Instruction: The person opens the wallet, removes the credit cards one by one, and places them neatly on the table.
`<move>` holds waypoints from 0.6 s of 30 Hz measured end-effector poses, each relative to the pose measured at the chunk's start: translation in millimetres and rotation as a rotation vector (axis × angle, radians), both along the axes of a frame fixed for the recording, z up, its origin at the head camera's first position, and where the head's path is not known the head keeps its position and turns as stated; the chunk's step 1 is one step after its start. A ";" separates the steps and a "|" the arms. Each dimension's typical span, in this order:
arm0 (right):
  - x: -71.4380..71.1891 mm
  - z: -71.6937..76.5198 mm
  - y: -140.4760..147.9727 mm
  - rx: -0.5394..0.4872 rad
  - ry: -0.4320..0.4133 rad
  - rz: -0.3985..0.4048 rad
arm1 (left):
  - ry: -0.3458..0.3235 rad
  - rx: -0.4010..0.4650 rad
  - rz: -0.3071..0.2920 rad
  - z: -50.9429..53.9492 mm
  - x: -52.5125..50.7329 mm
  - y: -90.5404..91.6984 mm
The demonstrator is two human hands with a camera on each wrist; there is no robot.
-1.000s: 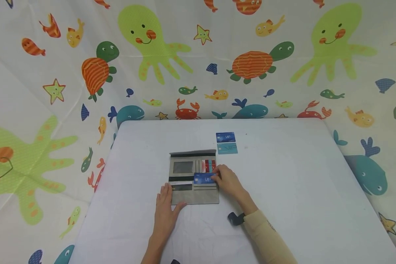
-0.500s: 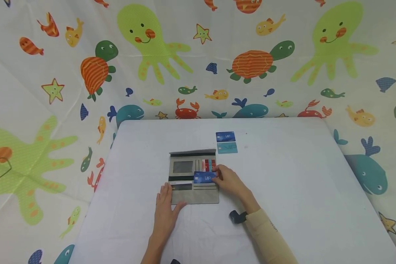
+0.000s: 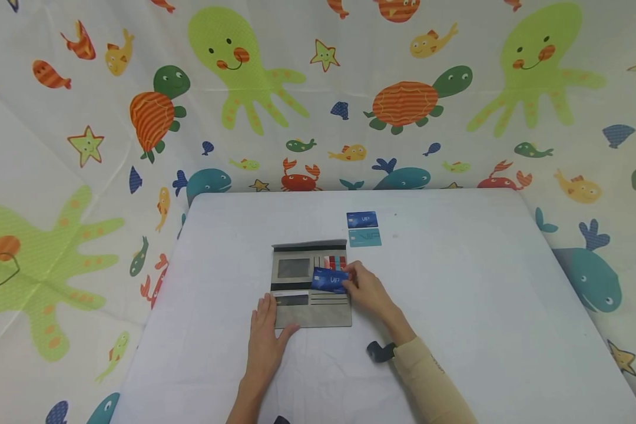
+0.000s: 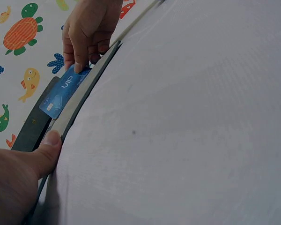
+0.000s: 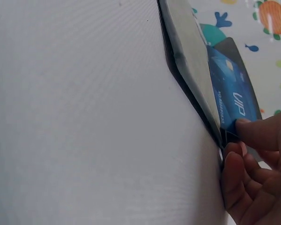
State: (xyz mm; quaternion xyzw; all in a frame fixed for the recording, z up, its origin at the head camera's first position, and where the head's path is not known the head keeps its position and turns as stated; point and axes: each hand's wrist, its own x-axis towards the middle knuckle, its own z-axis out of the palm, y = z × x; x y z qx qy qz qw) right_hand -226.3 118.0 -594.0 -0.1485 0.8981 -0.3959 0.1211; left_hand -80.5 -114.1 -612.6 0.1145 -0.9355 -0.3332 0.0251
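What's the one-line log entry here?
right hand: pinches blue card over open wallet | left hand: touches wallet edge | table: navy card, teal card

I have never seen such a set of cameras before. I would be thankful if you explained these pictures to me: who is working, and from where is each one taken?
There is no machine: a person works with two bare hands. The wide picture comes from a camera worn on the head; the two close ones come from cameras on the left and right wrists. On the white table lies an open wallet. Near its far right corner lie a dark blue card and a light blue card. The left hand touches the wallet's near left corner. The right hand pinches another blue card over the wallet.
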 end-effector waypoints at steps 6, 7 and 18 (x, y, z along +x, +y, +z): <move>0.3 -1.1 1.6 -0.028 0.020 -0.004 | 0.000 0.000 -0.003 0.2 0.5 -0.3; 0.4 -1.1 2.0 -0.039 0.019 -0.007 | 0.000 0.002 -0.004 0.5 0.6 -0.4; -0.4 -4.8 5.9 -0.157 -0.044 -0.084 | -0.004 -0.008 -0.010 0.5 0.0 -0.5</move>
